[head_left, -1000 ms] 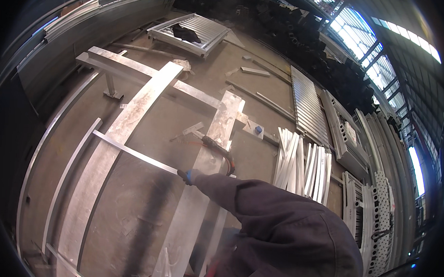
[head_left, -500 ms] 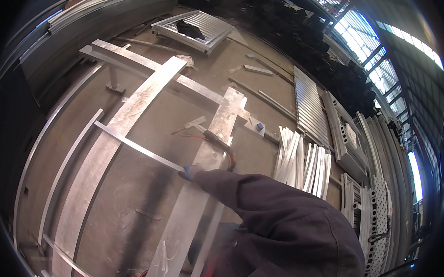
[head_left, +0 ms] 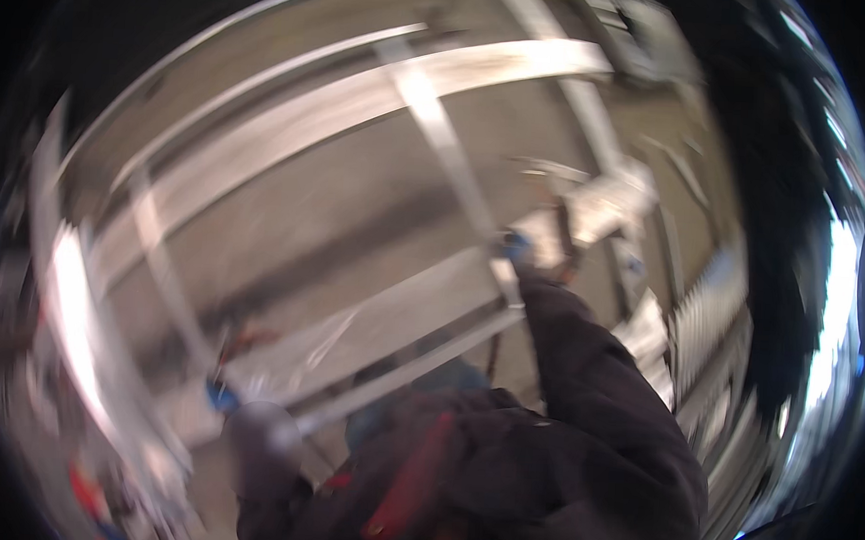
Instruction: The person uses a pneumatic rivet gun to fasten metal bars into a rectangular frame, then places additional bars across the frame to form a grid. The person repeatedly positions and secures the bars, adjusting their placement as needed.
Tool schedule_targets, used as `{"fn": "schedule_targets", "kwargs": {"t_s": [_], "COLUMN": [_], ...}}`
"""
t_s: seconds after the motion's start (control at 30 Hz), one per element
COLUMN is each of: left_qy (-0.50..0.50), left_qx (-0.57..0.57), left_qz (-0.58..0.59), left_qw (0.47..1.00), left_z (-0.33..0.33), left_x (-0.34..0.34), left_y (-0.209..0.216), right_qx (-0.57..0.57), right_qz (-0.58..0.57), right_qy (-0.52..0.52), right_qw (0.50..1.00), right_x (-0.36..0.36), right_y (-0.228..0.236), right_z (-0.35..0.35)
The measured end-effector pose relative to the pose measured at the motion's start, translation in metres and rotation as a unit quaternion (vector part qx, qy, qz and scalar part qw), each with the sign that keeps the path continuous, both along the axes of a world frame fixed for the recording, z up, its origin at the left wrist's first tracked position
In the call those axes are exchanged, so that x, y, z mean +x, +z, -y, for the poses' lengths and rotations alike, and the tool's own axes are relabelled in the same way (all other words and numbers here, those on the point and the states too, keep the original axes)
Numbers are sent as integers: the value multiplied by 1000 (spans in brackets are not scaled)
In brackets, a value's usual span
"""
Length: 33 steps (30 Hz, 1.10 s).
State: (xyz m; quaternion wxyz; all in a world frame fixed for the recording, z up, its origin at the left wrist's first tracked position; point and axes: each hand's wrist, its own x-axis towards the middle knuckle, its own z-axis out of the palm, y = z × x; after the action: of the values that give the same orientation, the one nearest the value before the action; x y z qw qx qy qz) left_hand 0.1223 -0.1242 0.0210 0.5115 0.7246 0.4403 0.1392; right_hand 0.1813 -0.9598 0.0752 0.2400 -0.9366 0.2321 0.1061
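Right grip [head_left: 516, 245] is at the right crossbar [head_left: 442, 135], left grip [head_left: 221, 396] by the left crossbar [head_left: 172, 263], too blurry for me to tell how closed. Both lie over the far beam [head_left: 309, 120]; dark strip [head_left: 564, 226] near my right.

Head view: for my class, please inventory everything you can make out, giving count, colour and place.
Wide flat metal beams: two, silvery, lower left to upper right
Narrow metal crossbars: two, silvery, crossing the farther beam
Thin metal rails: at least two, silvery, flanking the beams
Slanting metal crossbeam: one, silvery, upper right
Blurred metal lengths: uncountable, whitish, left
Blurred ribbed metal stack: one, silvery, right
Floor: one, brownish-grey, beneath
Cloth sleeves: two, dark, below the hands
Left hand: one, blue-gloved, lower left, near a crossbar's end
Right hand: one, blue-gloved, centre, at a crossbar's end
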Motion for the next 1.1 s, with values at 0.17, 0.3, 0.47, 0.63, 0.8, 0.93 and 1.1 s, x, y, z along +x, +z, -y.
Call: {"fn": "schedule_targets", "kwargs": {"t_s": [0.17,0.3,0.47,0.63,0.8,0.93,1.1], "left_qy": [-20,260,451,451,231,291,245], "left_qx": [113,-140,-308,-329,-228,-359,-503], "left_qz": [20,21,56,59,-209,-141,-25], "left_qw": [993,955,836,827,922,876,828], "left_z": [14,56,77,90,99,103,91], "left_x": [-150,-191,-224,-260,-248,-233,-228], "left_y": [-45,-8,-2,-17,3,-3,-46], "right_qx": [21,26,24,23,31,-35,-82], "right_qz": [-34,-18,-84,-37,-78,-50,-108], "right_qy": [-92,-75,-81,24,-82,-50,25], "right_qw": [995,997,993,999,993,997,990], "right_x": [-22,-31,-33,-40,-43,-39,-35], "right_y": [-13,-20,-32,-38,-34,-28,-22], "right_z": [30,29,26,29,20,-3,-28]}}
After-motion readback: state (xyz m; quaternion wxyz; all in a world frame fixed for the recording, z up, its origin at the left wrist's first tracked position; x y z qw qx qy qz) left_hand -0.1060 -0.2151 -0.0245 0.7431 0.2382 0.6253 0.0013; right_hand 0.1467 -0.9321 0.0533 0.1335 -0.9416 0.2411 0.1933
